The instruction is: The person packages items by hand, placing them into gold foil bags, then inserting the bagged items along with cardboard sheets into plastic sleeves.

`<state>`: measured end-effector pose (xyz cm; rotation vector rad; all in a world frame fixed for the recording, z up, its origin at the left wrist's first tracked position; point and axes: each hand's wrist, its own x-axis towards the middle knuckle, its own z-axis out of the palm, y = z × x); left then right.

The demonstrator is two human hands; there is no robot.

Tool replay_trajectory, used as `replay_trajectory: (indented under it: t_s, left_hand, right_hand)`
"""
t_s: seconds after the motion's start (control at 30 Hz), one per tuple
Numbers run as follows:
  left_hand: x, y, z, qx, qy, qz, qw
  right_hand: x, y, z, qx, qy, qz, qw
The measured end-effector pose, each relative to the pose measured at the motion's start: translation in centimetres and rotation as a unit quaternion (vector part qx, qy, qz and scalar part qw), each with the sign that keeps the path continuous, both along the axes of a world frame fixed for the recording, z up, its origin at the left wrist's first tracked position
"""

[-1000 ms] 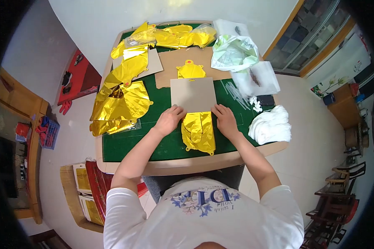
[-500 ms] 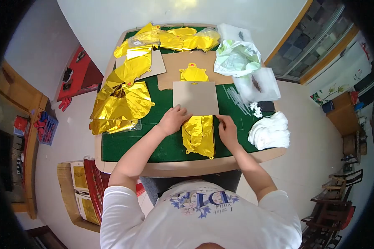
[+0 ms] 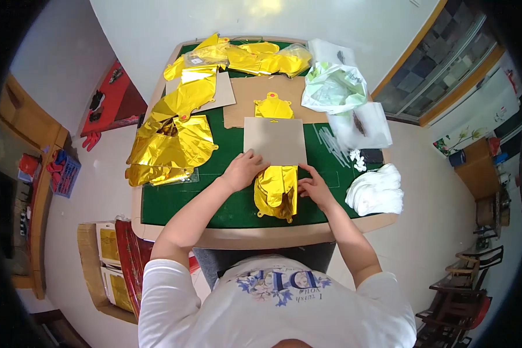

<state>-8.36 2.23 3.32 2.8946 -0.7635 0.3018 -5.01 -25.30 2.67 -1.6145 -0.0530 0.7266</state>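
Note:
A grey-brown cardboard sheet [image 3: 274, 142] with a small hanging slot lies in the middle of the green tabletop. It covers the middle of a flat gold foil piece that looks like a deflated balloon [image 3: 277, 188]. The foil's tabbed top with a red dot sticks out beyond the far edge; its creased lower part comes out at the near edge. My left hand [image 3: 245, 170] rests with fingers laid out on the card's near left corner. Beside the foil's right edge is my right hand [image 3: 315, 187], its fingers apart near the card's near right corner.
Gold foil pieces [image 3: 177, 139] are heaped on the left, and more foil [image 3: 267, 58] lies along the back. A plastic bag [image 3: 334, 87], clear sleeves [image 3: 362, 124], a black object [image 3: 372, 155] and a white cloth bundle [image 3: 375, 190] sit on the right. Brown cardboard [image 3: 235, 110] lies behind.
The foil's near part has folded up at its right side, showing a dark gap. My right hand's fingers have spread and shifted slightly toward me. My left hand stays on the card.

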Motion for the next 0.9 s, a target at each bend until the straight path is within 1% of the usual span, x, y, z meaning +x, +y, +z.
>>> replay_trajectory:
  t_s: [0.03, 0.07, 0.1, 0.13, 0.17, 0.2, 0.23, 0.27, 0.3, 0.33, 0.4, 0.43, 0.5, 0.6, 0.63, 0.67, 0.73, 0.8, 0.87, 0.9]
  left_hand:
    - [0.0, 0.0, 0.0, -0.002, 0.0, 0.003, 1.0]
    - [0.0, 0.0, 0.0, -0.01, -0.002, 0.002, 1.0]
    - [-0.1, 0.0, -0.1, -0.018, -0.004, 0.0, 1.0]
    - [-0.1, 0.0, 0.0, -0.018, -0.004, 0.001, 1.0]
    - [-0.1, 0.0, 0.1, -0.015, 0.01, 0.003, 1.0]
    - [-0.1, 0.0, 0.3, -0.011, 0.025, 0.004, 1.0]
    - [-0.1, -0.1, 0.3, -0.01, 0.025, 0.003, 1.0]
    - [-0.1, -0.1, 0.2, -0.015, 0.021, 0.004, 1.0]
    - [-0.1, -0.1, 0.2, -0.021, 0.017, 0.005, 1.0]
    - [-0.1, 0.0, 0.2, -0.02, 0.018, 0.005, 1.0]
    - [-0.1, -0.1, 0.4, -0.022, 0.03, 0.007, 0.999]
    - [0.0, -0.1, 0.3, -0.021, 0.031, 0.007, 0.999]
    - [0.0, 0.1, 0.0, -0.029, 0.001, -0.001, 1.0]
    - [0.1, 0.1, -0.2, -0.023, -0.01, -0.001, 1.0]
    - [0.1, 0.0, -0.2, -0.024, -0.009, -0.003, 1.0]
    - [0.1, 0.0, -0.2, -0.026, -0.012, -0.004, 1.0]
    - [0.1, 0.1, -0.2, -0.029, -0.015, -0.006, 0.999]
    - [0.2, 0.1, 0.1, -0.034, -0.032, -0.019, 0.999]
    - [0.3, 0.2, 0.7, -0.04, -0.012, -0.027, 0.999]
    - [0.3, 0.3, 0.9, -0.049, 0.006, -0.029, 0.998]
  right_hand:
    - [0.0, 0.1, -0.4, -0.011, -0.109, 0.028, 0.994]
    - [-0.1, 0.4, -0.1, -0.021, -0.217, 0.056, 0.974]
    - [-0.3, 0.6, 0.3, -0.021, -0.217, 0.057, 0.974]
    - [-0.4, 0.9, 0.7, -0.085, -0.299, 0.081, 0.947]
    - [-0.4, 1.2, 1.2, -0.148, -0.377, 0.103, 0.909]
    - [-0.3, 1.5, 1.0, -0.148, -0.376, 0.101, 0.909]
    - [-0.1, 1.6, 0.7, -0.21, -0.498, 0.103, 0.835]
    - [0.1, 1.9, 0.4, -0.267, -0.607, 0.102, 0.741]
    - [0.4, 2.1, 0.3, -0.32, -0.564, 0.132, 0.749]
    - [0.8, 2.2, 0.2, -0.319, -0.564, 0.132, 0.75]
    - [1.5, 2.3, 0.4, -0.243, -0.677, 0.151, 0.678]
    - [1.7, 2.2, 0.4, -0.243, -0.677, 0.151, 0.678]
    - [2.2, 2.1, 0.1, -0.192, -0.666, 0.169, 0.7]
    - [2.3, 0.6, -0.4, -0.213, -0.656, 0.157, 0.706]
    - [2.4, 0.0, -0.8, -0.222, -0.64, 0.152, 0.72]
    - [2.3, -0.3, -0.6, -0.223, -0.639, 0.151, 0.721]
    - [2.1, -0.7, -0.3, -0.26, -0.563, 0.05, 0.783]
    - [2.5, -1.0, -0.5, -0.264, -0.56, 0.05, 0.784]
    - [2.7, -1.1, -1.5, -0.33, -0.587, 0.126, 0.728]
    - [2.6, -1.1, -1.9, -0.329, -0.587, 0.124, 0.729]
